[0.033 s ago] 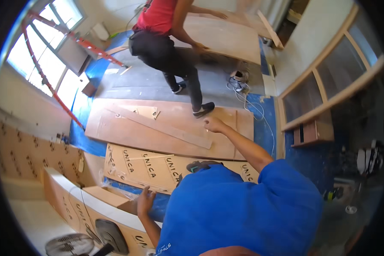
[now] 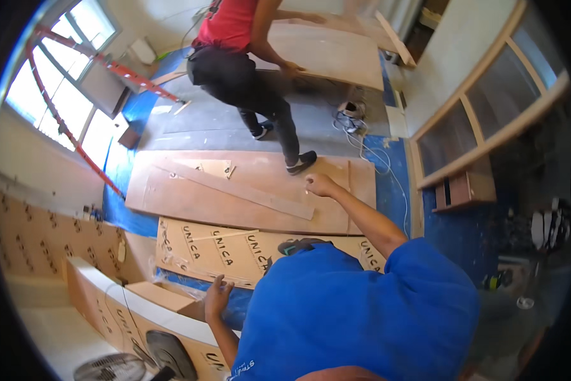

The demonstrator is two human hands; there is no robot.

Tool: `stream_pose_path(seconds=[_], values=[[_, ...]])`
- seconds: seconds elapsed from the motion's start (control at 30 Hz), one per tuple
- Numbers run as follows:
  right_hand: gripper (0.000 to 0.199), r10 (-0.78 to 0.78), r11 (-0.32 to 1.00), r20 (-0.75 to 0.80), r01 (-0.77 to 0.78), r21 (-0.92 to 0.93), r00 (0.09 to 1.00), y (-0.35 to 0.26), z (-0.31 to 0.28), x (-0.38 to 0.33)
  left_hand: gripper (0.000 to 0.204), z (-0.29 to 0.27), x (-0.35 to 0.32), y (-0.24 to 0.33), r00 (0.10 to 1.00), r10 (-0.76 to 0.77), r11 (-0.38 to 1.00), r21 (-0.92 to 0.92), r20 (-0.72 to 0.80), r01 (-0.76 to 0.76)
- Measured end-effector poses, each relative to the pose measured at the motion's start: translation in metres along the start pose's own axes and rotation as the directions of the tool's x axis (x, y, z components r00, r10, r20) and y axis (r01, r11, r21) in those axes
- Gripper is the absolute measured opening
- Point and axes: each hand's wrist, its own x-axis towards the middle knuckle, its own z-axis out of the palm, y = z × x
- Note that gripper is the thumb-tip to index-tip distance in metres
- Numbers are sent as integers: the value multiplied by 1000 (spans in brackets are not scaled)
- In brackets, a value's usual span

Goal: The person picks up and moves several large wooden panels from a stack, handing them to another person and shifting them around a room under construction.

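My right hand (image 2: 322, 185) is raised over a long reddish-brown wooden panel (image 2: 247, 219) with its fingers curled together. A small pale spot shows at the fingertips, but I cannot make out what it is. Lower down, my left hand (image 2: 217, 297) hangs beside a white-edged, cardboard-covered counter (image 2: 111, 298), its fingers loosely bent and apart, with nothing visible in them. A narrow wooden strip (image 2: 247, 192) lies slantwise on the panel. Cardboard sheeting (image 2: 203, 244) with dark printing covers the surface in front of me.
A person in a red top (image 2: 225, 28) stands beyond, one foot at the panel's far edge, hands by a raised wooden board (image 2: 336, 54). A red ladder (image 2: 123, 71) leans at left. Cables (image 2: 355, 124) trail over blue floor covering (image 2: 387, 190). A wood-framed glazed partition (image 2: 476, 120) stands right.
The whole view has shifted slightly. Both my hands and the other person keep nearly the same pose.
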Motion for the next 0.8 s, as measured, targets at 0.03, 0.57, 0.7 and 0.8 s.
stream_pose_path(seconds=[0.03,0.57,0.7,0.8], values=[[29,76,997,-12,-76,-32,997,15,3,-10,54,-2,13,-2,998,12,1000,4,60,-12],[29,664,673,528,-731,-112,530,53,163,-267,26,58,74,-263,728,620,690,239,291,-683],[27,425,890,317,-455,25,848,76,172,-242,26,64,69,-301,779,287,782,334,557,-527],[29,512,824,162,-535,185,844,87,157,-227,27,64,85,-285,759,173,796,365,628,-483]])
